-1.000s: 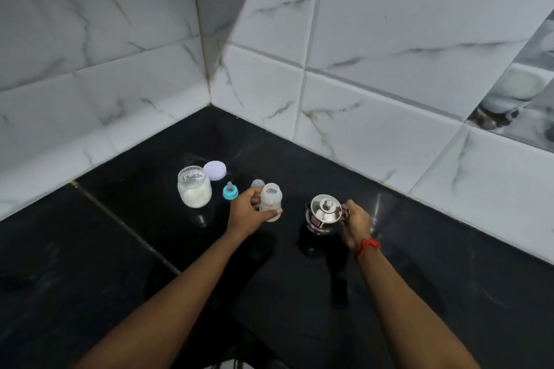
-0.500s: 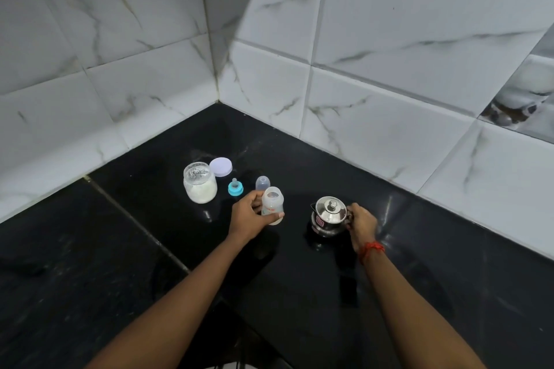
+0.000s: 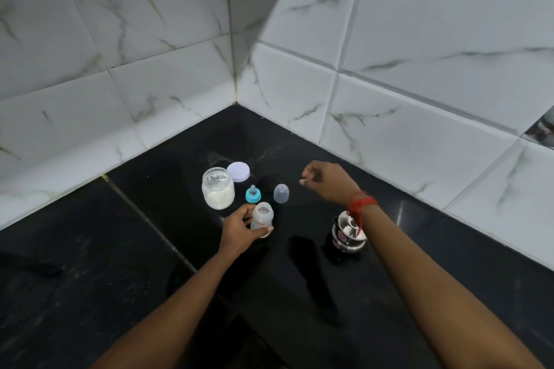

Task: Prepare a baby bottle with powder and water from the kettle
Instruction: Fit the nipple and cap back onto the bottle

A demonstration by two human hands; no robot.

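Note:
My left hand (image 3: 239, 229) grips the small translucent baby bottle (image 3: 263, 217), which stands upright and uncapped on the black counter. My right hand (image 3: 326, 181) hovers above the counter behind and to the right of the clear bottle cap (image 3: 281, 193), fingers loosely curled with nothing in them. The steel kettle (image 3: 347, 237) with its lid on stands under my right forearm, partly hidden by the wrist. A blue teat ring (image 3: 253, 194) sits beside the open glass jar of white powder (image 3: 218, 192).
The jar's pale round lid (image 3: 238, 172) lies flat behind the jar. White marble-look tiled walls (image 3: 168, 93) meet in a corner right behind the items. The black counter (image 3: 90, 263) stretches to the left and toward me, with a seam running diagonally.
My right hand has let go of the kettle's handle and moved up and left, toward the clear cap. My left hand still holds the bottle in place.

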